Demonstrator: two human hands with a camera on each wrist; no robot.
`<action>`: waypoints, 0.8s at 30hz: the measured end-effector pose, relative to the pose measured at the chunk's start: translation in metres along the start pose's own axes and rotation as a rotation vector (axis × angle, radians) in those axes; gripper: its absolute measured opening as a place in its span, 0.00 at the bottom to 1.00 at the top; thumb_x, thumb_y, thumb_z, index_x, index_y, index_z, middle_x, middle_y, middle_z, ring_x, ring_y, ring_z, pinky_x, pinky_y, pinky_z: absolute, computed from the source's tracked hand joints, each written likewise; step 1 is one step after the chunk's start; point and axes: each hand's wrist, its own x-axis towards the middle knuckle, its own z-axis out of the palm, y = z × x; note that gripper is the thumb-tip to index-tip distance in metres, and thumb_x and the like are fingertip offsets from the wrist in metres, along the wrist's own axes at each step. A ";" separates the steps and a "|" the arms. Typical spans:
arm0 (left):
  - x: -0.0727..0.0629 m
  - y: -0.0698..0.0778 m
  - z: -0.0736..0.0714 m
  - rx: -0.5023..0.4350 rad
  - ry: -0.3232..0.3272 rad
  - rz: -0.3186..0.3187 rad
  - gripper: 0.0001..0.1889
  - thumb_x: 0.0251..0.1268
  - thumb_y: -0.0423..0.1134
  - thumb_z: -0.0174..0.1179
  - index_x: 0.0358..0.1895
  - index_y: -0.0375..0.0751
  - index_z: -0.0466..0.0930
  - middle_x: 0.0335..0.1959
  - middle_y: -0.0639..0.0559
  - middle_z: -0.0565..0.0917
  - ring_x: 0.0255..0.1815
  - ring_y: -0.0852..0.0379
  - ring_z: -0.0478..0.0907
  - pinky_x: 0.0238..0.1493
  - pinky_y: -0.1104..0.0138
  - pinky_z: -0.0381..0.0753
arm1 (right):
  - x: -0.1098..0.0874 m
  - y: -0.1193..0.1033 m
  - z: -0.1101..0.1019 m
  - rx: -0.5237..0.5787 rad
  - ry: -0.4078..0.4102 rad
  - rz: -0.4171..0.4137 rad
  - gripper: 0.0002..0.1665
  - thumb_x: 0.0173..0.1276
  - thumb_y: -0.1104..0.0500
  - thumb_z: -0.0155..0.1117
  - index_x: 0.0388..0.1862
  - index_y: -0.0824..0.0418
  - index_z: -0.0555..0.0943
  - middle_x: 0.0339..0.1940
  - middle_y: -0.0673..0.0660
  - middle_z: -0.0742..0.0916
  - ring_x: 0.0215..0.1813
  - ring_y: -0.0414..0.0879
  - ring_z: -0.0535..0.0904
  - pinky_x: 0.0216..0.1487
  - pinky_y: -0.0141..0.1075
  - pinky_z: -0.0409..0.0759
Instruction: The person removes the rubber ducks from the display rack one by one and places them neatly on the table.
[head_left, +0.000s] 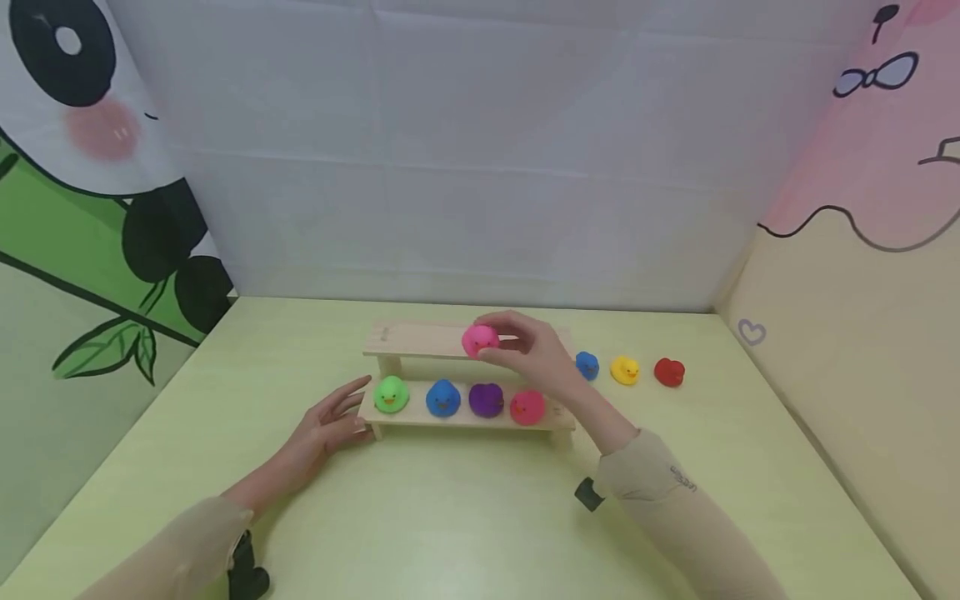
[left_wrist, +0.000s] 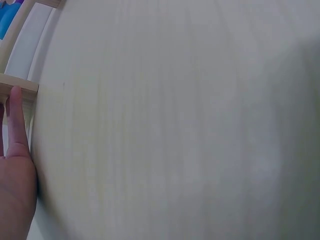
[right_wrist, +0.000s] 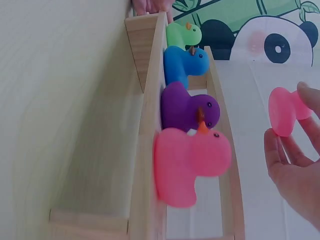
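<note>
My right hand (head_left: 538,354) pinches a pink rubber duck (head_left: 480,339) between thumb and fingers at the upper board (head_left: 416,340) of a two-step wooden stand. Whether the duck touches that board, I cannot tell. Along the lower board (head_left: 457,422) sit a green duck (head_left: 392,394), a blue duck (head_left: 443,398), a purple duck (head_left: 486,400) and a deeper pink duck (head_left: 527,407). At the stand's left end, my left hand (head_left: 324,432) rests with fingers extended against the wood; in the left wrist view a finger (left_wrist: 16,117) touches the end piece.
Right of the stand, a small blue duck (head_left: 587,366), a yellow duck (head_left: 625,370) and a red duck (head_left: 669,372) stand on the pale table (head_left: 465,517). A white backdrop (head_left: 480,167) closes off the back, with cartoon-printed panels at both sides.
</note>
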 end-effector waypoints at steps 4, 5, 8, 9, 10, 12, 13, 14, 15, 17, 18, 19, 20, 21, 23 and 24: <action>0.000 -0.002 0.000 -0.001 -0.004 -0.009 0.36 0.74 0.34 0.52 0.80 0.46 0.48 0.66 0.61 0.71 0.59 0.69 0.78 0.58 0.68 0.83 | -0.016 0.003 -0.011 -0.007 0.021 -0.034 0.25 0.64 0.58 0.71 0.61 0.50 0.79 0.60 0.51 0.83 0.59 0.51 0.82 0.59 0.33 0.84; 0.000 -0.003 0.000 -0.002 -0.003 -0.009 0.36 0.74 0.34 0.52 0.80 0.46 0.48 0.66 0.61 0.71 0.60 0.69 0.78 0.58 0.68 0.83 | -0.019 0.003 -0.014 -0.007 0.027 -0.045 0.25 0.64 0.58 0.71 0.61 0.51 0.79 0.60 0.51 0.83 0.59 0.51 0.82 0.59 0.33 0.84; 0.001 -0.003 -0.002 0.002 0.001 -0.011 0.36 0.74 0.33 0.52 0.80 0.46 0.48 0.66 0.60 0.70 0.60 0.69 0.78 0.57 0.68 0.83 | -0.030 0.004 -0.024 -0.004 0.042 -0.088 0.26 0.64 0.60 0.71 0.62 0.53 0.78 0.62 0.52 0.81 0.60 0.51 0.81 0.59 0.34 0.83; 0.002 -0.003 -0.002 0.006 0.004 -0.012 0.36 0.73 0.34 0.53 0.80 0.47 0.48 0.66 0.60 0.70 0.59 0.69 0.78 0.57 0.68 0.83 | -0.033 0.004 -0.027 -0.005 0.050 -0.097 0.26 0.64 0.60 0.71 0.62 0.53 0.78 0.63 0.53 0.81 0.60 0.51 0.81 0.59 0.34 0.84; 0.002 -0.003 -0.002 0.007 0.008 -0.014 0.36 0.73 0.34 0.53 0.80 0.47 0.48 0.66 0.61 0.70 0.59 0.69 0.78 0.57 0.68 0.84 | -0.037 0.005 -0.030 -0.007 0.056 -0.105 0.27 0.64 0.61 0.70 0.62 0.54 0.78 0.63 0.54 0.81 0.60 0.51 0.81 0.59 0.35 0.84; 0.003 -0.002 -0.003 0.009 0.015 -0.019 0.36 0.73 0.34 0.54 0.80 0.48 0.49 0.65 0.62 0.71 0.59 0.69 0.79 0.56 0.68 0.84 | -0.044 0.007 -0.037 -0.017 0.070 -0.108 0.27 0.64 0.62 0.70 0.63 0.54 0.78 0.64 0.54 0.81 0.60 0.49 0.81 0.58 0.34 0.84; 0.003 -0.002 -0.003 0.009 0.019 -0.021 0.36 0.73 0.34 0.54 0.80 0.48 0.49 0.65 0.62 0.71 0.59 0.69 0.79 0.56 0.68 0.84 | -0.047 0.009 -0.039 -0.026 0.080 -0.107 0.27 0.64 0.62 0.70 0.63 0.54 0.77 0.64 0.54 0.81 0.60 0.47 0.81 0.58 0.33 0.84; 0.003 -0.002 -0.003 0.008 0.022 -0.024 0.36 0.73 0.34 0.54 0.80 0.48 0.49 0.65 0.62 0.71 0.59 0.69 0.79 0.56 0.68 0.84 | -0.051 0.012 -0.042 -0.036 0.091 -0.106 0.27 0.64 0.62 0.70 0.63 0.54 0.77 0.64 0.54 0.80 0.61 0.44 0.80 0.58 0.32 0.83; 0.003 -0.001 -0.003 0.009 0.024 -0.027 0.36 0.73 0.34 0.54 0.80 0.49 0.50 0.65 0.62 0.71 0.58 0.70 0.79 0.56 0.68 0.84 | -0.054 0.015 -0.045 -0.045 0.102 -0.104 0.27 0.64 0.62 0.70 0.63 0.54 0.77 0.64 0.55 0.80 0.60 0.42 0.80 0.58 0.30 0.83; 0.003 -0.001 -0.002 0.008 0.027 -0.033 0.36 0.73 0.34 0.54 0.80 0.49 0.50 0.66 0.60 0.71 0.58 0.70 0.79 0.56 0.68 0.84 | -0.062 0.021 -0.050 -0.066 0.126 -0.097 0.28 0.64 0.63 0.70 0.63 0.54 0.77 0.65 0.55 0.80 0.60 0.37 0.80 0.58 0.27 0.82; 0.003 -0.001 -0.002 0.010 0.026 -0.037 0.36 0.73 0.34 0.54 0.80 0.49 0.50 0.67 0.58 0.70 0.58 0.70 0.79 0.56 0.68 0.84 | -0.066 0.025 -0.052 -0.071 0.138 -0.101 0.28 0.64 0.63 0.70 0.63 0.55 0.77 0.64 0.56 0.80 0.60 0.36 0.79 0.58 0.26 0.82; 0.003 -0.001 -0.002 0.011 0.026 -0.040 0.36 0.73 0.35 0.54 0.80 0.49 0.50 0.68 0.56 0.69 0.58 0.70 0.79 0.57 0.67 0.84 | -0.070 0.029 -0.055 -0.080 0.151 -0.103 0.28 0.63 0.64 0.70 0.63 0.55 0.77 0.64 0.57 0.80 0.59 0.35 0.79 0.58 0.26 0.82; 0.003 -0.001 -0.002 0.013 0.025 -0.043 0.36 0.73 0.35 0.55 0.80 0.49 0.50 0.70 0.53 0.68 0.59 0.70 0.78 0.57 0.67 0.84 | -0.074 0.032 -0.057 -0.083 0.163 -0.102 0.28 0.63 0.65 0.70 0.63 0.56 0.78 0.64 0.57 0.80 0.58 0.35 0.80 0.58 0.25 0.82; 0.004 -0.001 -0.001 0.015 0.027 -0.045 0.36 0.73 0.35 0.55 0.80 0.50 0.50 0.71 0.50 0.67 0.58 0.70 0.78 0.57 0.67 0.84 | -0.078 0.036 -0.060 -0.086 0.173 -0.100 0.28 0.63 0.65 0.70 0.63 0.57 0.78 0.63 0.58 0.81 0.58 0.35 0.80 0.57 0.25 0.82; 0.004 -0.002 -0.001 0.018 0.028 -0.047 0.36 0.73 0.35 0.55 0.80 0.50 0.50 0.73 0.46 0.64 0.59 0.70 0.78 0.57 0.67 0.84 | -0.085 0.043 -0.065 -0.087 0.190 -0.089 0.27 0.64 0.66 0.70 0.63 0.58 0.77 0.62 0.58 0.81 0.58 0.36 0.79 0.57 0.25 0.82; 0.004 -0.002 -0.001 0.019 0.028 -0.047 0.36 0.73 0.35 0.55 0.80 0.50 0.50 0.74 0.45 0.64 0.59 0.70 0.78 0.57 0.67 0.84 | -0.088 0.046 -0.068 -0.089 0.196 -0.086 0.28 0.64 0.66 0.69 0.63 0.58 0.77 0.62 0.58 0.81 0.59 0.36 0.78 0.58 0.25 0.82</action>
